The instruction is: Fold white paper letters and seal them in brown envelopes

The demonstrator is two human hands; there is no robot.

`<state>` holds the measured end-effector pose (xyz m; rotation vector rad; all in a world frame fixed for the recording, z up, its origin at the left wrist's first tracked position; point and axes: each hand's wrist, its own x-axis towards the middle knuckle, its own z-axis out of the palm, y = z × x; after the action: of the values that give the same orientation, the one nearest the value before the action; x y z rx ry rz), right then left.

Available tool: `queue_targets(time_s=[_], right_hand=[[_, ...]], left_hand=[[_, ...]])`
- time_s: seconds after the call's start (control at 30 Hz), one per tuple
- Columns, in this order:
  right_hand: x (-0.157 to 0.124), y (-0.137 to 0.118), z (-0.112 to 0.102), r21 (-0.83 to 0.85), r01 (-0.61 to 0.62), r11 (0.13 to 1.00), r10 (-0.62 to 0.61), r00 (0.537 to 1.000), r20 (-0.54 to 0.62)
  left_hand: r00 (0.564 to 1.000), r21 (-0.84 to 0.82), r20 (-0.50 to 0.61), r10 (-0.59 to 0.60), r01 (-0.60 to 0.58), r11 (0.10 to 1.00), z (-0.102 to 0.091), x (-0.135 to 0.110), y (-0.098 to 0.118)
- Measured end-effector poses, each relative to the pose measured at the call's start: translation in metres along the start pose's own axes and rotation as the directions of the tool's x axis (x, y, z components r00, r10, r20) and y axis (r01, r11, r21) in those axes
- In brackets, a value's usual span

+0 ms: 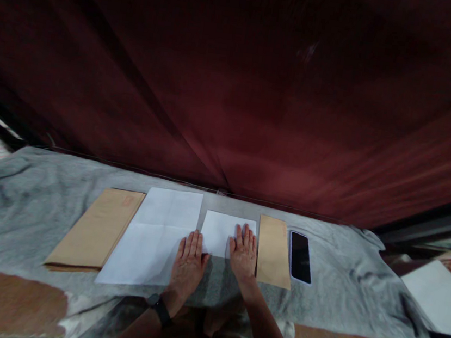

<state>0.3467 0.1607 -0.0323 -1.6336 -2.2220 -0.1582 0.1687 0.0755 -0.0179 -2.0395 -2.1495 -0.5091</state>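
Note:
My left hand (188, 263), with a dark watch on its wrist, lies flat over the right edge of a large white sheet (150, 247) that has a crease across it. My right hand (244, 252) rests with fingers spread on the right side of a smaller white paper (218, 231). Neither hand grips anything. Just right of my right hand lies a narrow brown envelope (275, 249). A stack of larger brown envelopes (97, 227) is left of the large sheet.
A phone (300, 258) with a dark screen lies right of the narrow envelope. Grey cloth (344, 277) covers the surface. Dark red fabric (233, 109) hangs behind it. A white flat object (440, 294) is at the far right, and tiled floor (4, 301) shows below.

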Motion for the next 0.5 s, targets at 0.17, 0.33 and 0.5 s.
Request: queue_targets(time_s=[0.17,0.33,0.5], right_hand=[[-0.005,0.005,0.0,0.005,0.005,1.0,-0.005,1.0,-0.027],[-0.005,0.006,-0.001,-0.007,-0.005,1.0,0.006,1.0,0.023],[-0.005,0.005,-0.001,0.031,-0.04,0.999,0.039,0.999,0.017]], left_hand=[[0.999,-0.031,-0.033,0.009,-0.01,0.999,-0.004,0.005,0.008],[0.986,-0.094,0.017,0.164,-0.161,0.982,-0.004,0.011,0.024],[0.98,-0.114,0.039,0.194,-0.189,0.975,0.015,0.001,0.02]])
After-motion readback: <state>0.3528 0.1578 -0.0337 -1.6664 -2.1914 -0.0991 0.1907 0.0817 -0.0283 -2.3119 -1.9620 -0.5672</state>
